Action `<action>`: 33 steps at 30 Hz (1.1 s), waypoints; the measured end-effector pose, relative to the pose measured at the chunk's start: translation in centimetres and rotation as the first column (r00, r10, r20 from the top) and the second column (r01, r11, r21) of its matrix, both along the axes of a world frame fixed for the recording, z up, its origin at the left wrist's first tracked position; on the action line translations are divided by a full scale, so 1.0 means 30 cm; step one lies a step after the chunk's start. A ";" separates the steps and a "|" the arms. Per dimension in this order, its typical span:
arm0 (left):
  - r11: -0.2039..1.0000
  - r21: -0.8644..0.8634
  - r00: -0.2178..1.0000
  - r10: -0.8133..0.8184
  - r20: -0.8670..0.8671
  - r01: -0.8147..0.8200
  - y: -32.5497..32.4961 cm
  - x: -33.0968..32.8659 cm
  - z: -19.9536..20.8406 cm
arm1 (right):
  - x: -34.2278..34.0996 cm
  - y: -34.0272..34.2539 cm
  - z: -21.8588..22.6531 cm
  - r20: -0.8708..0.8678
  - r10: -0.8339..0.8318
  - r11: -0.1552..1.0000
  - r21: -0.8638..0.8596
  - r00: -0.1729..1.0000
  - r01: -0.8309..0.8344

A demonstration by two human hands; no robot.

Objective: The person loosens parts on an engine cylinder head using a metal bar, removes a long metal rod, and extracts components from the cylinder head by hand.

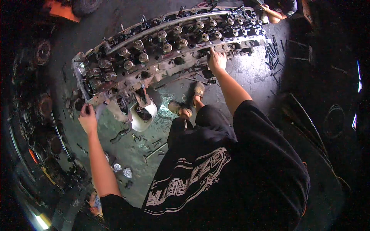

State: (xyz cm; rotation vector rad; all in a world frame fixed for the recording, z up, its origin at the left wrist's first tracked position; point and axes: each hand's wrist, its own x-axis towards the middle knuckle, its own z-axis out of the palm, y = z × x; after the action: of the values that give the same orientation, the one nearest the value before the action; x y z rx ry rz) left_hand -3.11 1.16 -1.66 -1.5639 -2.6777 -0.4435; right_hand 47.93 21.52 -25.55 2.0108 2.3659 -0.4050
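Observation:
A long engine cylinder head (156, 73) with rows of round valve springs (167, 48) stretches across the upper part of the view, greasy and grey. My left hand (88, 118) is at its near left corner, thumb and fingers curled round a dark part of the edge. Farther right, my right hand (217, 61) grips the near long edge, with the index finger lying up over the metal; its other fingers are partly hidden. A curved metal pipe (154, 29) runs along the far side of the springs.
Below the cylinder head stands a white container (143, 120). Loose dark bolts (274, 61) lie scattered on the floor at right, and tools (154, 152) lie near my feet. Another person's hand (272, 14) shows at the far right end. Dark machine parts (46, 107) crowd the left.

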 end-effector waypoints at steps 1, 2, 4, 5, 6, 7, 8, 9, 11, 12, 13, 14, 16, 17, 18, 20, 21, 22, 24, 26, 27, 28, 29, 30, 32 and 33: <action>0.999 -0.022 0.999 0.041 0.023 -0.041 -0.010 -0.005 -0.004 | -0.005 -0.010 0.013 -0.019 0.008 1.000 -0.004 1.000 -0.008; 0.996 -0.046 0.996 0.083 0.044 -0.081 -0.018 -0.013 -0.007 | -0.003 -0.019 0.029 -0.022 0.011 1.000 -0.003 1.000 -0.011; 0.997 -0.037 0.997 0.071 0.037 -0.070 -0.022 -0.018 -0.010 | 0.022 -0.028 0.054 -0.061 0.003 1.000 -0.017 0.998 -0.004; 0.998 -0.029 0.998 0.057 0.032 -0.056 -0.021 -0.013 -0.012 | 0.030 -0.025 0.042 -0.013 -0.015 0.999 0.039 1.000 0.015; 0.998 -0.029 0.998 0.057 0.035 -0.056 -0.018 -0.012 -0.013 | 0.032 -0.026 0.036 -0.010 -0.014 0.999 0.039 1.000 0.014; 0.996 -0.035 0.995 0.080 0.065 -0.078 -0.012 -0.010 -0.009 | 0.029 -0.025 0.036 0.009 -0.019 0.999 0.040 1.000 0.019; 0.994 -0.041 0.990 0.102 0.094 -0.099 -0.008 -0.007 -0.004 | 0.025 -0.023 0.035 0.029 -0.025 0.999 0.041 0.999 0.024; 0.994 -0.042 0.990 0.105 0.096 -0.101 -0.007 -0.001 0.000 | 0.014 -0.014 0.031 0.072 -0.034 0.999 0.000 0.997 0.034; 0.996 -0.061 0.995 0.065 0.075 -0.060 0.013 0.014 0.008 | 0.022 0.002 -0.011 0.022 -0.030 1.000 0.008 0.999 0.030; 0.997 -0.059 0.995 0.059 0.078 -0.054 0.017 0.014 0.000 | 0.031 0.004 -0.033 -0.031 -0.022 1.000 0.017 0.999 0.023; 0.999 0.017 0.999 0.029 0.029 -0.029 0.007 0.010 -0.009 | 0.028 -0.006 -0.035 -0.087 -0.024 0.998 0.048 0.996 0.028; 0.996 0.093 1.000 0.001 -0.021 0.001 -0.002 0.004 -0.015 | 0.029 -0.015 -0.035 -0.088 -0.022 0.999 0.047 0.996 0.026; 0.998 0.062 1.000 0.007 0.015 -0.008 -0.018 -0.006 -0.005 | 0.037 -0.042 -0.017 -0.139 0.143 0.972 0.204 0.980 -0.113; 0.999 0.032 0.999 0.013 0.051 -0.015 -0.024 0.001 -0.003 | 0.041 -0.048 0.001 -0.121 0.144 0.977 0.174 0.982 -0.122; 0.999 0.027 0.998 0.015 0.055 -0.017 -0.033 -0.002 -0.015 | 0.025 -0.054 0.013 -0.118 0.146 0.978 0.170 0.982 -0.125; 0.998 -0.001 0.991 0.055 0.121 -0.055 -0.013 -0.016 -0.011 | 0.000 -0.038 0.017 0.029 -0.102 0.995 0.008 0.994 0.102; 0.999 0.002 0.991 0.053 0.120 -0.054 -0.011 -0.017 -0.011 | -0.002 -0.025 0.000 0.030 -0.116 0.993 0.026 0.993 0.115; 0.999 0.007 0.998 0.032 0.062 -0.033 -0.008 -0.001 -0.007 | -0.005 -0.021 0.003 0.031 -0.119 0.993 0.024 0.992 0.118; 1.000 0.006 1.000 0.008 0.006 -0.008 -0.004 0.008 -0.008 | -0.009 -0.017 0.010 -0.045 -0.056 0.996 0.069 0.997 0.059; 0.994 -0.065 0.990 0.099 0.096 -0.093 -0.010 -0.003 -0.006 | 0.016 -0.024 -0.007 -0.084 -0.019 1.000 0.018 0.996 0.021; 0.993 -0.066 0.990 0.099 0.097 -0.093 -0.012 -0.004 -0.011 | 0.040 -0.037 -0.017 -0.130 0.020 0.992 0.125 0.991 -0.004; 0.998 0.002 0.994 0.059 0.087 -0.059 -0.022 -0.004 -0.017 | 0.039 -0.050 -0.003 -0.174 0.067 0.973 0.227 0.982 -0.026; 0.997 0.070 0.997 0.019 0.075 -0.024 -0.030 -0.006 -0.022 | 0.041 -0.048 0.017 -0.131 -0.002 0.999 0.046 0.991 0.008; 0.998 0.064 0.997 0.024 0.074 -0.029 -0.029 -0.017 -0.023 | 0.028 -0.022 0.019 0.015 -0.055 0.997 -0.048 0.998 0.055; 0.996 -0.058 0.998 0.066 0.015 -0.065 -0.008 -0.022 -0.015 | 0.022 -0.007 0.010 0.003 -0.107 0.993 -0.056 0.994 0.107; 0.996 -0.064 0.998 0.064 0.017 -0.063 -0.012 -0.014 -0.012 | 0.015 -0.006 0.005 0.006 -0.109 0.992 -0.061 0.994 0.109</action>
State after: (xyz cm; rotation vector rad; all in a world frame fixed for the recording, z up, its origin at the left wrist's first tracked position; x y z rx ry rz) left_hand -3.53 0.80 -2.02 -1.4920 -2.7731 -0.3779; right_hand 48.38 21.34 -25.38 2.1178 2.2199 -0.4706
